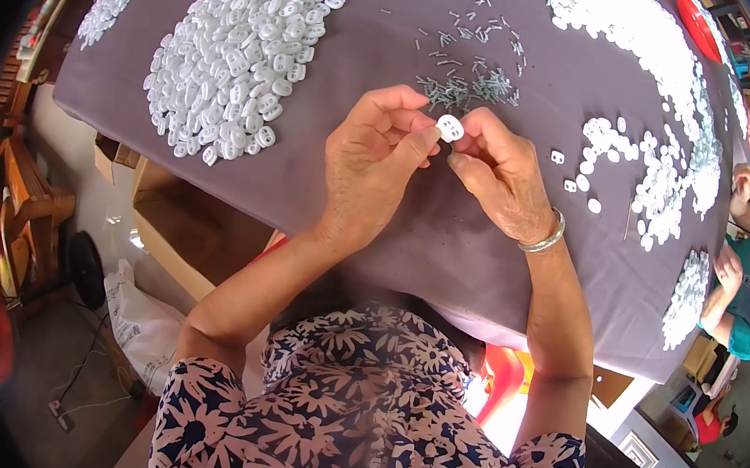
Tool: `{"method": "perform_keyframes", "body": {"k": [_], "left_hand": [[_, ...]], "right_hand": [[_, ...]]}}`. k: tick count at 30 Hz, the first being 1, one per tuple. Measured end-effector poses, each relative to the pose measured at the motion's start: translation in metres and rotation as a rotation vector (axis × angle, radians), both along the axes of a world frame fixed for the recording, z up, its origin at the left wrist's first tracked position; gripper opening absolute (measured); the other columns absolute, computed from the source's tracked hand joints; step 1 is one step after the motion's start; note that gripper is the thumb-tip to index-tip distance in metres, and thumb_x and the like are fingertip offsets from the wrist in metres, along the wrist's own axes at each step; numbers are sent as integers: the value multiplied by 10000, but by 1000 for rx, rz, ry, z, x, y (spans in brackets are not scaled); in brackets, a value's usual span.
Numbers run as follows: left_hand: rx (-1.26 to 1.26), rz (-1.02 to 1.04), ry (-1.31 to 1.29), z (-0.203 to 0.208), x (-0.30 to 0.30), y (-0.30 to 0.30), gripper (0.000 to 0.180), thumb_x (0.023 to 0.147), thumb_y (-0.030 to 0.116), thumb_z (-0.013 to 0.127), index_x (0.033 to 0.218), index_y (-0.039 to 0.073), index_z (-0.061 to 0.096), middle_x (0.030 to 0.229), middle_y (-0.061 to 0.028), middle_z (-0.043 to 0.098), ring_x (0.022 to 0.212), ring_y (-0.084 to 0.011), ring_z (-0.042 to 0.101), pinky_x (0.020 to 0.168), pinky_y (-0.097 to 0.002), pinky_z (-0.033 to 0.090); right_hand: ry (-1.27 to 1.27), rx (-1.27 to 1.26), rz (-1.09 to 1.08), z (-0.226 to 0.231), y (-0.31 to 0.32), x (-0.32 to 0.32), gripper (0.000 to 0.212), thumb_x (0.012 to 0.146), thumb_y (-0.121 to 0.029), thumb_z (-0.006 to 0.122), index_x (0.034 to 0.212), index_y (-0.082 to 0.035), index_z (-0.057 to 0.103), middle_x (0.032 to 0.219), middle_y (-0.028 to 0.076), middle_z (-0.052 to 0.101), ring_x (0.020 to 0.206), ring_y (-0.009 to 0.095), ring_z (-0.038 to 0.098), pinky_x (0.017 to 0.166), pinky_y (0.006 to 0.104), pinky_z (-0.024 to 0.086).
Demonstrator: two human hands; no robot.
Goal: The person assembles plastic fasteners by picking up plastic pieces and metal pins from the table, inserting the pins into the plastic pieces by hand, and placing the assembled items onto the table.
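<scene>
A small white oval plastic piece with two holes (449,128) is raised just above the table, between my two hands. My left hand (371,161) pinches its left side between thumb and forefinger, the other fingers curled loosely behind. On the opposite side, my right hand (509,176) closes thumb and forefinger at its edge; a bracelet circles that wrist. Whether a second tiny part sits between the right fingertips is hidden. Just beyond my fingers lies a scatter of short, thin grey metal pieces (470,88). To the left, a large heap of similar white two-holed pieces (233,62) covers the cloth.
A dark cloth covers the table (480,271). Loose white pieces (664,185) spread along its right side, with a red dish (700,29) farther back. An open cardboard box (187,216) stands below the left edge. Another person (749,288) sits at the right.
</scene>
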State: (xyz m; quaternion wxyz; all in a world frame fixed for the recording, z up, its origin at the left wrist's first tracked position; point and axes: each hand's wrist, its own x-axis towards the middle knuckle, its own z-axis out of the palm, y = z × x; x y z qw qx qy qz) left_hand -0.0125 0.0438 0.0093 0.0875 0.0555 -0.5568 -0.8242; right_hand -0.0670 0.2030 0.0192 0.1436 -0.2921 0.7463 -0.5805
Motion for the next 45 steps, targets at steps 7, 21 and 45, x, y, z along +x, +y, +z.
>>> {"method": "perform_keyframes", "body": {"k": [7, 21, 45], "left_hand": [[31, 46, 42, 1, 2, 1, 368, 857, -52, 591, 1170, 39, 419, 886, -74, 604, 776, -117, 588, 661, -241, 488], [-51, -53, -31, -5, 4, 6, 391, 863, -16, 597, 1200, 37, 407, 871, -72, 588, 760, -126, 578, 668, -256, 498], [-1424, 179, 206, 23, -15, -121, 172, 818, 61, 599, 983, 24, 629, 844, -103, 615, 750, -291, 616, 703, -349, 485]], "right_hand": [[-151, -130, -15, -1, -2, 1, 102, 918, -93, 578, 945, 4, 559, 786, -23, 530, 682, 21, 447, 602, 191, 400], [-188, -172, -225, -8, -3, 3, 182, 961, -195, 497, 882, -42, 555, 690, -52, 436, 585, 8, 339, 484, 170, 274], [253, 254, -549, 2, 132, -6, 115, 857, -122, 678, 800, -26, 650, 617, -62, 500, 568, 25, 414, 503, 207, 347]]}}
